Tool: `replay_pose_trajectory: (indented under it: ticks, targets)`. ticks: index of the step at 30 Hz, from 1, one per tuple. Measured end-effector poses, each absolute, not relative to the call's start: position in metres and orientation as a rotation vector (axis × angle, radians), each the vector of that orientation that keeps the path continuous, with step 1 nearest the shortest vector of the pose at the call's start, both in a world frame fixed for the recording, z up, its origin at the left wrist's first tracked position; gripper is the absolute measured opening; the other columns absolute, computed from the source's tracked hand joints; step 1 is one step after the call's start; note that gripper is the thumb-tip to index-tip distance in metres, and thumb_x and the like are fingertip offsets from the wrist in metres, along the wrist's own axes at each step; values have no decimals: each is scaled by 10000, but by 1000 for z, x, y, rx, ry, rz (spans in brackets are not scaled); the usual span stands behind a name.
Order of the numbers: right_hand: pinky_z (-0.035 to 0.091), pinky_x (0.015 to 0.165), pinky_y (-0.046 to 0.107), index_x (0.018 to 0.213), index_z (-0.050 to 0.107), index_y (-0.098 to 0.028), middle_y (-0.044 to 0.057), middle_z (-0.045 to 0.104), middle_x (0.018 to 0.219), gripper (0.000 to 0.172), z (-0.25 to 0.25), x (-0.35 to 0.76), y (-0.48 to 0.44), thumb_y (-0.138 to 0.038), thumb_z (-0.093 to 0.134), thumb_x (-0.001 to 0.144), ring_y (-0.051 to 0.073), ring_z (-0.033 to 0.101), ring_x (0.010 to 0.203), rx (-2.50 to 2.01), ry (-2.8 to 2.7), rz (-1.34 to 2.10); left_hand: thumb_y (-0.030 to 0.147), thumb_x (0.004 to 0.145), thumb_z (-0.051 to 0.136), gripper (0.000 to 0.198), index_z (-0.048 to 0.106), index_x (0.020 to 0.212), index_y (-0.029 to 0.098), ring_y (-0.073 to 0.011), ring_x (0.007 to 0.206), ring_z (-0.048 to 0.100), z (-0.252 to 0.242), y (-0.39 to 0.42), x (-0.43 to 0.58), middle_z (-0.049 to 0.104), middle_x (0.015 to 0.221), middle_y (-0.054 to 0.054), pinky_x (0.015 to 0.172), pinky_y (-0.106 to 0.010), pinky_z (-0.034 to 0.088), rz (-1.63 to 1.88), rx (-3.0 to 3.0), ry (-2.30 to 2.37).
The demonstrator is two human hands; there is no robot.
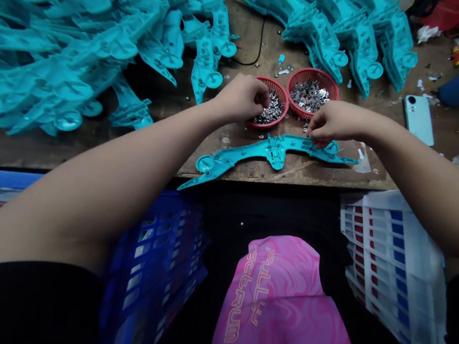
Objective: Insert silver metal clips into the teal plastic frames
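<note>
Below the edge of a wooden worktop (230, 164), a pink cloth (275, 315) lies across the person's lap, its gold lettering reading "FULLY" above a second word that seems to end in "RUM"; the rest is hard to read. A blue plastic crate (153, 262) stands to its left and a stack of white trays with red and blue bands (392, 268) to its right. Heaps of teal moulded plastic frames (61, 48), too many to count, cover the far left of the worktop, and more (332, 34) run along its far edge. One lone teal frame (273, 152) lies flat at the near edge, directly in front of the person. Both bare forearms reach forward. The left hand (238, 98) dips into the nearer of two round red baskets (282, 103), its fingers (255, 89) bunched down at the small metal pieces (271, 112) heaped inside; whether they pinch one, I cannot tell. The right hand (336, 123) hangs over the lone frame, its fingers (315, 139) curled together and touching its upper edge; any pinched piece is too small to tell. A pale phone (418, 119) lies off to the right.
</note>
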State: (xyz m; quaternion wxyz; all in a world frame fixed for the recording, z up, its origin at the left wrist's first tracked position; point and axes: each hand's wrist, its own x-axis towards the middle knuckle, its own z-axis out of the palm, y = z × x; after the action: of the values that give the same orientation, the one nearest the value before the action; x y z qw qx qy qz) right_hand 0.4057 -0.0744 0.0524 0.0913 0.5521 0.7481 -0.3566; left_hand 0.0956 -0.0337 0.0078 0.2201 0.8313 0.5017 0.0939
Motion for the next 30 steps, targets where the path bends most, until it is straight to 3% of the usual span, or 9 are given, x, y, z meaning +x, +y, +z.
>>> replay_pose_trajectory:
  ticks: [4, 11, 15, 19, 23, 26, 30]
  targets:
    - [757, 1007, 472, 1153, 1015, -225, 69, 925, 943, 138, 46, 416, -67, -228, 939, 1038, 319, 926, 946, 1658, 2130, -1038, 251, 893, 733, 370, 965, 1181, 236, -341, 1132, 820, 7, -42, 105, 923, 1067, -124, 1078, -431, 625, 233, 2358, 1325]
    - [777, 1014, 496, 1217, 1028, -218, 108, 931, 975, 247, 24, 422, -63, -414, 1021, 1067, 374, 939, 1061, 1640, 2193, -982, 304, 928, 749, 361, 973, 1208, 269, -372, 1216, 815, 7, -47, 115, 929, 1175, -141, 1100, -498, 618, 234, 2411, 1294]
    - [787, 1012, 508, 1277, 1031, -221, 123, 929, 968, 338, 17, 425, -61, -497, 999, 1086, 390, 936, 1081, 1618, 2236, -956, 466, 980, 757, 463, 956, 1375, 328, -316, 1288, 734, 14, -52, 116, 947, 1224, -63, 1188, -528, 576, 148, 2425, 1284]
    - [761, 1020, 486, 1261, 1030, -225, 107, 926, 952, 298, 23, 419, -65, -440, 1021, 1056, 380, 937, 1052, 1625, 2210, -918, 542, 983, 738, 513, 922, 1430, 372, -298, 1310, 697, 16, -53, 114, 951, 1215, -21, 1224, -544, 562, 108, 2437, 1265]
    - [715, 960, 444, 1239, 1026, -247, 87, 940, 988, 272, 29, 410, -72, -399, 1029, 1013, 345, 912, 990, 1588, 2213, -788, 432, 981, 699, 419, 944, 1314, 367, -303, 1279, 746, 12, -50, 112, 954, 1215, -32, 1188, -540, 597, 204, 2404, 1232]
    - [660, 890, 446, 1145, 1014, -234, 94, 892, 897, 194, 31, 406, -78, -351, 1010, 990, 345, 863, 936, 1572, 2289, -561, 369, 944, 706, 382, 961, 1229, 360, -350, 1269, 805, 14, -51, 112, 959, 1234, -76, 1156, -563, 635, 270, 2375, 1213]
    - [638, 924, 492, 1017, 992, -225, 111, 784, 768, 96, 34, 400, -86, -298, 1006, 956, 393, 833, 972, 1560, 2338, -521, 351, 911, 724, 501, 969, 1348, 369, -385, 1300, 850, 21, -56, 116, 970, 1274, -91, 1158, -596, 681, 324, 2267, 1236]
